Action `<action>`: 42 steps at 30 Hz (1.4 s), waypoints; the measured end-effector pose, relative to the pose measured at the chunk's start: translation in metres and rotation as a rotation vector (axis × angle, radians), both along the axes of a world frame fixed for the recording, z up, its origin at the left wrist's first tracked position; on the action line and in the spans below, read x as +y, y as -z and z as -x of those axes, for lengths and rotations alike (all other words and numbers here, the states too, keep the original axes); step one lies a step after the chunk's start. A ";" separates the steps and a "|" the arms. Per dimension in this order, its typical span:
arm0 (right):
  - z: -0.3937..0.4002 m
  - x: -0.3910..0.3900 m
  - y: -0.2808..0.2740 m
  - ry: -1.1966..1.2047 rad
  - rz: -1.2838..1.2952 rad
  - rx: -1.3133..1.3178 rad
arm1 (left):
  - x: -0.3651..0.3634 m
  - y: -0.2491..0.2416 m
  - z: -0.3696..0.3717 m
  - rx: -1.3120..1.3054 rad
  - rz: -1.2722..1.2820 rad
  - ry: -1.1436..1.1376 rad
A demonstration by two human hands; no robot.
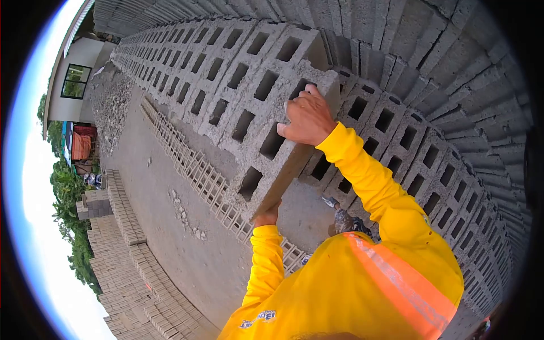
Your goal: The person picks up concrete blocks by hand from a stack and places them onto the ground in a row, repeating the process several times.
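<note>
A grey hollow concrete block (260, 164) stands tilted in the view at the near end of a long row of similar blocks (226, 68). My right hand (307, 116) grips its upper part, with fingers hooked into the block's holes. Lower down, my left hand (267, 215) holds the block's bottom corner from the near side; most of its fingers are hidden behind the block. Both arms wear yellow sleeves.
More hollow blocks (408, 136) lie in a row at the right, beside a high stacked block wall (425, 39). A ladder-like frame (192, 170) lies on the ground. Block stacks (124, 255), rubble (110, 102) and a building (65, 107) are at the left.
</note>
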State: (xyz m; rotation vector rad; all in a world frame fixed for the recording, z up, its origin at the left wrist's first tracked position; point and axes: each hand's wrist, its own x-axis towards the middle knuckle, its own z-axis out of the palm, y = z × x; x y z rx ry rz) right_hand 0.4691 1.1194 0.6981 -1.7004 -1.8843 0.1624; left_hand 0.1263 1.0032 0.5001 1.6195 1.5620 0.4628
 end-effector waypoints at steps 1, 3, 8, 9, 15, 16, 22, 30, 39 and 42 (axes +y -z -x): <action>0.001 0.005 0.009 0.010 -0.148 0.051 | 0.000 -0.014 -0.005 0.217 -0.090 0.092; -0.005 0.007 0.012 -0.008 -0.127 0.070 | 0.001 -0.035 -0.017 0.325 -0.229 0.158; -0.046 0.022 0.006 -0.013 -0.044 0.059 | 0.003 -0.034 -0.060 0.249 -0.257 0.139; -0.056 0.027 0.006 -0.006 -0.050 0.050 | 0.011 -0.032 -0.069 0.271 -0.263 0.152; -0.093 0.049 0.005 0.036 0.000 -0.030 | 0.043 -0.015 -0.098 0.304 -0.551 0.205; -0.094 0.051 0.004 0.040 -0.017 -0.033 | 0.045 -0.010 -0.096 0.340 -0.614 0.218; -0.088 0.049 0.005 0.064 -0.032 -0.039 | 0.042 -0.008 -0.095 0.393 -0.470 0.210; -0.085 0.049 0.008 0.120 -0.075 -0.157 | 0.048 0.001 -0.108 -0.181 -0.015 -0.101; -0.084 0.055 0.013 0.120 -0.004 -0.146 | 0.061 -0.060 -0.139 -1.020 0.518 -0.737; -0.092 0.062 0.011 0.104 0.036 -0.140 | 0.062 -0.073 -0.145 -0.999 0.514 -0.711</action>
